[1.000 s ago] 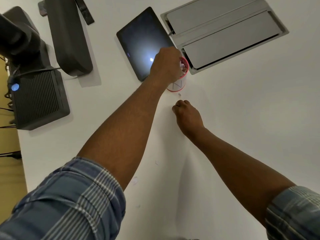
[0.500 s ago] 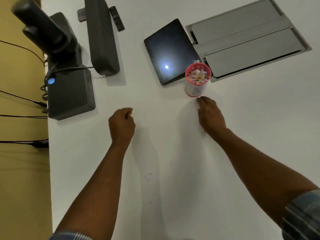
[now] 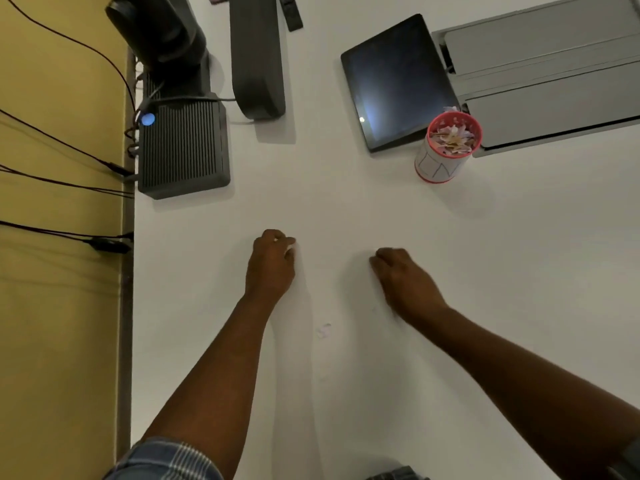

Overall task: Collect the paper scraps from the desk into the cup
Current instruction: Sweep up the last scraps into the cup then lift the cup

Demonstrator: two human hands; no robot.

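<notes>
A small white paper scrap (image 3: 324,330) lies on the white desk (image 3: 519,271) nearest the person, between the two forearms and just behind both hands, touching neither. The left hand (image 3: 271,266) rests knuckles-up on the desk with its fingers curled together; a bit of white shows at its fingertips (image 3: 289,244), perhaps a pinched scrap, but that cannot be told for sure. The right hand (image 3: 401,280) lies beside it, fingers also curled under; whether they hold anything cannot be told. Farther off, well apart from both hands, the red-rimmed cup (image 3: 446,148) stands upright, heaped with paper scraps (image 3: 452,138), just beside the dark tablet (image 3: 398,81) and touching the edge of the grey floor-box lid (image 3: 554,74). At far left sit a ribbed black box (image 3: 183,147) with a blue light and a dark stand (image 3: 258,57).

Half a second ago the right hand lay just below the cup; it has since drawn back toward the person, level with the left hand. The cup has stayed put.
</notes>
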